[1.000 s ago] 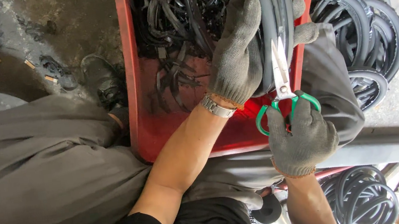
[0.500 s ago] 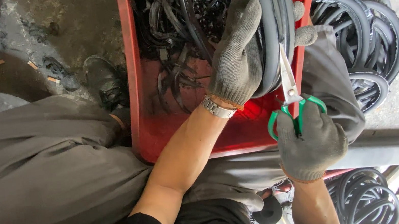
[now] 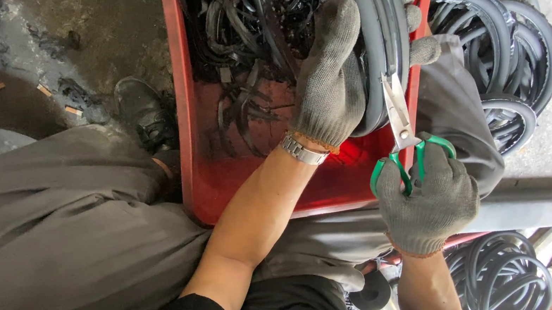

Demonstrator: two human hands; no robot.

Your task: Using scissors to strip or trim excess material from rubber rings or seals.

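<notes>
My left hand (image 3: 333,76), in a grey knit glove with a metal watch at the wrist, grips a bundle of grey rubber rings (image 3: 380,27) over a red crate (image 3: 194,151). My right hand (image 3: 427,199), also gloved, holds green-handled scissors (image 3: 403,135). The scissor blades point up and meet the lower edge of the rubber bundle just below my left hand. Black rubber scraps (image 3: 238,32) lie tangled inside the crate.
A pile of grey rubber rings (image 3: 504,54) lies on the concrete floor to the right of the crate. More black rings (image 3: 501,274) sit at the bottom right. My grey trouser legs (image 3: 51,227) fill the left and the space under the crate. A shoe (image 3: 143,115) rests left of the crate.
My right hand and the scissors have shifted slightly right and down along the bundle. My left hand keeps its grip on the rings.
</notes>
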